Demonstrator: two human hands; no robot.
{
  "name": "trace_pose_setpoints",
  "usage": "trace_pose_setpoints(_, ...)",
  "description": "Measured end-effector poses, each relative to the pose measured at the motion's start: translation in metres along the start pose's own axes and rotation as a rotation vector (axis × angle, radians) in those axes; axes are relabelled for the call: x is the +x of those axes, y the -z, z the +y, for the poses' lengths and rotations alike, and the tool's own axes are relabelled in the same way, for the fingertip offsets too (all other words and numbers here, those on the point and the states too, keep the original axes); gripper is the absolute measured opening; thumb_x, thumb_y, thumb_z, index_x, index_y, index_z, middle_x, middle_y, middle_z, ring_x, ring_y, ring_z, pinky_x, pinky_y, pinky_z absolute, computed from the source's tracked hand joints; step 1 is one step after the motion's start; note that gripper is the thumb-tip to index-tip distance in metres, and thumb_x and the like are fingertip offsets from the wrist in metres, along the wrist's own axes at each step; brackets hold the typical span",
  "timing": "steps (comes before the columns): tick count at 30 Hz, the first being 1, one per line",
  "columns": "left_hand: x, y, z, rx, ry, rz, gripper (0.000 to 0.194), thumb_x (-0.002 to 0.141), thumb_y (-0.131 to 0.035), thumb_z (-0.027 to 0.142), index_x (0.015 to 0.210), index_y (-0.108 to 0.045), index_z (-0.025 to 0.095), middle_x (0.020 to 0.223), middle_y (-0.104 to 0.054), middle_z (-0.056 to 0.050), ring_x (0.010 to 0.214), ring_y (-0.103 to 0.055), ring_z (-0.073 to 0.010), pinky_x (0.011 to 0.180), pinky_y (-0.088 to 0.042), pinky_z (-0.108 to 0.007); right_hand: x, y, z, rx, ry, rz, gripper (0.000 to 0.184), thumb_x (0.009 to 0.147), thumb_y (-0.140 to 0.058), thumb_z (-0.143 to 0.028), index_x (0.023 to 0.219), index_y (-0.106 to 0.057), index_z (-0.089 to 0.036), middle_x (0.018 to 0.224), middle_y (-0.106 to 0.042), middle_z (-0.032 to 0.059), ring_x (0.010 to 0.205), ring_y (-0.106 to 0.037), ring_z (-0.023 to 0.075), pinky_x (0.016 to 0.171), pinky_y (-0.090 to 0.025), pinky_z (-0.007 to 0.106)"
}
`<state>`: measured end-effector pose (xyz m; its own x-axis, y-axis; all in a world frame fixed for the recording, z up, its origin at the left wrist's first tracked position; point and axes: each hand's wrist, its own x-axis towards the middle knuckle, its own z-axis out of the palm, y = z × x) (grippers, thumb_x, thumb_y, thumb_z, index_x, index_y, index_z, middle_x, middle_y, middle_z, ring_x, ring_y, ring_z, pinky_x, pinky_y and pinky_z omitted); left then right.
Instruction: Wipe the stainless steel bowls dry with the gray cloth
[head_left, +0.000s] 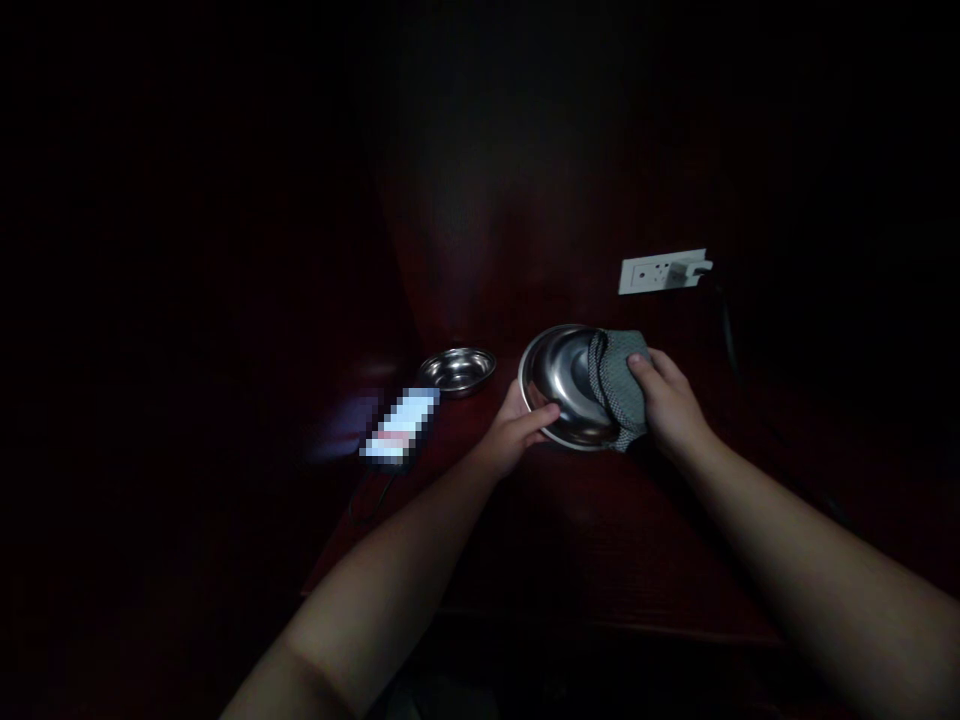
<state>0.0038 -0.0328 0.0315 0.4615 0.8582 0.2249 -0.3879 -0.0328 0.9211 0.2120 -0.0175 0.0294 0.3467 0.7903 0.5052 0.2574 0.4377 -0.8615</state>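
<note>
A shiny metal bowl (559, 375) is held up above the dark red table, tilted so its inside faces me. My left hand (521, 425) grips its lower left rim, the thumb lying over the inner wall and the fingers beneath. On the bowl's right side, my right hand (671, 400) pinches a folded grey-green cloth (624, 375) with a checked edge. The cloth wraps over the right rim and covers part of the inside. My right thumb presses on the cloth; most of the other fingers are hidden behind it.
A second metal bowl (459, 372) rests on the table (585, 550), left of my hands. Near it lies a lit phone (401, 428), its screen blurred, with a cable. A white wall socket (662, 272) with a plug and cord is at the back right. The surroundings are very dark.
</note>
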Motion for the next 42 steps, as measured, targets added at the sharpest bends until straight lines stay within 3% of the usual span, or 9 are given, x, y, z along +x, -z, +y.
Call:
trace_pose_setpoints(3,0.002,0.001,0.000,-0.007,-0.007,0.016,0.064,0.063,-0.075,0.035,0.118,-0.044,0.025,0.106,-0.054,-0.005,0.092,-0.058,-0.0211,0.068,-0.049,-0.030,-0.001,-0.001,-0.003,0.059,-0.085,0.004,0.043,0.074,-0.057,-0.058,0.100,-0.061,-0.025,0.102,-0.065,0.0045,0.095,-0.061,0.0246,0.082,-0.049,0.041)
trace_pose_setpoints(12,0.002,-0.001,0.003,-0.006,-0.020,0.059,0.059,0.063,-0.074,0.035,0.114,-0.048,0.023,0.100,-0.056,-0.004,0.079,-0.058,-0.0163,0.063,-0.047,-0.027,-0.002,0.000,-0.007,0.041,-0.070,-0.013,0.043,0.074,-0.059,-0.058,0.101,-0.061,-0.024,0.101,-0.065,0.0043,0.097,-0.060,0.0250,0.089,-0.045,0.043)
trace_pose_setpoints(30,0.004,-0.003,0.007,-0.109,-0.056,0.134,0.050,0.063,-0.074,0.029,0.109,-0.056,0.020,0.108,-0.061,-0.005,0.102,-0.057,-0.0236,0.089,-0.044,-0.037,-0.002,0.001,-0.012,-0.001,-0.026,-0.075,0.040,0.075,-0.059,-0.054,0.102,-0.060,-0.025,0.104,-0.064,0.0048,0.102,-0.058,0.0267,0.093,-0.043,0.047)
trace_pose_setpoints(42,0.004,-0.004,0.007,-0.145,-0.049,0.141,0.049,0.063,-0.074,0.027,0.109,-0.056,0.019,0.107,-0.063,-0.005,0.106,-0.057,-0.0250,0.093,-0.042,-0.039,-0.003,0.000,-0.011,0.022,-0.036,-0.084,0.040,0.075,-0.060,-0.053,0.103,-0.060,-0.024,0.105,-0.064,0.0052,0.102,-0.058,0.0267,0.093,-0.043,0.047)
